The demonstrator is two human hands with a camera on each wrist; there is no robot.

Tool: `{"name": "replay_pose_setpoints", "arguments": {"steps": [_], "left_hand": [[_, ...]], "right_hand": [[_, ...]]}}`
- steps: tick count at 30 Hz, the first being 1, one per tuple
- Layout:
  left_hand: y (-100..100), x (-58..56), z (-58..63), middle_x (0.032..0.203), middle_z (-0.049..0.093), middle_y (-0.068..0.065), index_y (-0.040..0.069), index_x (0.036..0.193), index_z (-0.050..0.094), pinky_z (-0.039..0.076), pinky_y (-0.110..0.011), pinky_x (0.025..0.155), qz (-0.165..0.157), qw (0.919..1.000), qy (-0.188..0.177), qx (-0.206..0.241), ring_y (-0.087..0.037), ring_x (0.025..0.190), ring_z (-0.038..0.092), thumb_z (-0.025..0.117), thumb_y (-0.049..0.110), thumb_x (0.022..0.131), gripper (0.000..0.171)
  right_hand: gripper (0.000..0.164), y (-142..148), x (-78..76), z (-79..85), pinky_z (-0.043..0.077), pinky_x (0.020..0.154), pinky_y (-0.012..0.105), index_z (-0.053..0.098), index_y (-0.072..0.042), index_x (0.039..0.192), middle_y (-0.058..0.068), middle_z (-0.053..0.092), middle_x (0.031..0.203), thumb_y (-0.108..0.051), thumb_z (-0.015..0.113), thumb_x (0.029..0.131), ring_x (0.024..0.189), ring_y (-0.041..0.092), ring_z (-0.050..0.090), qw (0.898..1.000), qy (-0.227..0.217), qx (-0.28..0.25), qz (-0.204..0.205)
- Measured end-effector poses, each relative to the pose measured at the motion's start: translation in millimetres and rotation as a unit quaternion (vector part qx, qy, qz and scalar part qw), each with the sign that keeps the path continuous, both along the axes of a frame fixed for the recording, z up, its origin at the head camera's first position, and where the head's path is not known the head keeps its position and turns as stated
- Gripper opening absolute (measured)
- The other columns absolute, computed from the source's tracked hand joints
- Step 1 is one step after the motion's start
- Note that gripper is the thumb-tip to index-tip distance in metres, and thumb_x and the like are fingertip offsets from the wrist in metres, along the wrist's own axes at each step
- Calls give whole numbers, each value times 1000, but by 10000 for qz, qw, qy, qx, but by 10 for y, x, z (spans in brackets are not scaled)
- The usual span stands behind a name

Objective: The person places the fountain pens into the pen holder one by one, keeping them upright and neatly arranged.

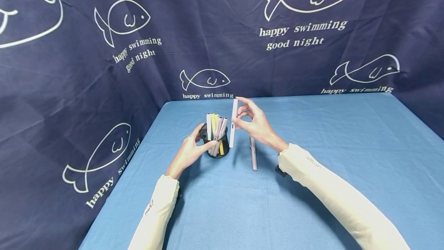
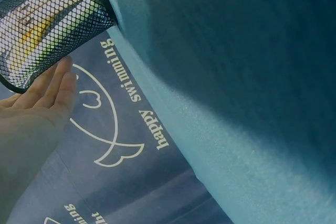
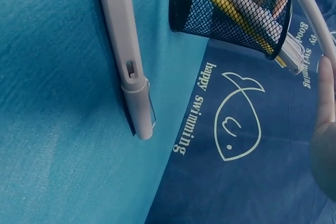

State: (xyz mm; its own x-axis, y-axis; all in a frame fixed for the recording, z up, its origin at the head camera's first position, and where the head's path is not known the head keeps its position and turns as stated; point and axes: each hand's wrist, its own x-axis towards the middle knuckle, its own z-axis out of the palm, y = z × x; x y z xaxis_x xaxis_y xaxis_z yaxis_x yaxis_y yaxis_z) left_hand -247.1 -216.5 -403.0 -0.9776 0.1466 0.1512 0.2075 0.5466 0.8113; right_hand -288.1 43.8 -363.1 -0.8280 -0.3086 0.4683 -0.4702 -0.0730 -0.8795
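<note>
A black mesh pen holder [image 1: 224, 146] stands on the table with several white, yellow and pale lilac pens [image 1: 217, 124] in it. My left hand [image 1: 190, 150] grips the holder from the left, its thumb on the near side and fingers round the far side. In the left wrist view those fingers [image 2: 55, 87] lie against the mesh [image 2: 58, 19]. My right hand [image 1: 256, 124] pinches a pale lilac pen [image 1: 232, 136] nearly upright, just right of the holder and apart from it. Below that hand another pale lilac pen [image 1: 254, 157] lies on the table, its clip visible in the right wrist view.
A blue cloth covers the table [image 1: 312, 126]. Dark blue curtains [image 1: 243, 57] with white fish drawings and lettering hang behind it and along the left side.
</note>
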Motion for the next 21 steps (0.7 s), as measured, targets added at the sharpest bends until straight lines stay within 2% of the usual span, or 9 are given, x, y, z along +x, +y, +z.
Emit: {"name": "replay_pose_setpoints", "arguments": {"steps": [13,21], "left_hand": [[-2,-3,3,142,61,-13,16,159,40,44,-57,104,-94,9999,107,27,-32,125,60,81,42,91,84],[-4,-12,-9,142,61,-10,17,159,40,45,-57,103,-157,9998,107,117,-32,126,60,81,41,91,83]], "right_hand": [[67,-66,-30,25,61,74,40,45,-4,152,22,55,108,12,70,92,96,24,63,10000,-7,-56,8],[66,-141,-55,29,61,74,47,47,-2,151,24,55,107,12,70,91,93,25,62,9997,151,-138,-116]]}}
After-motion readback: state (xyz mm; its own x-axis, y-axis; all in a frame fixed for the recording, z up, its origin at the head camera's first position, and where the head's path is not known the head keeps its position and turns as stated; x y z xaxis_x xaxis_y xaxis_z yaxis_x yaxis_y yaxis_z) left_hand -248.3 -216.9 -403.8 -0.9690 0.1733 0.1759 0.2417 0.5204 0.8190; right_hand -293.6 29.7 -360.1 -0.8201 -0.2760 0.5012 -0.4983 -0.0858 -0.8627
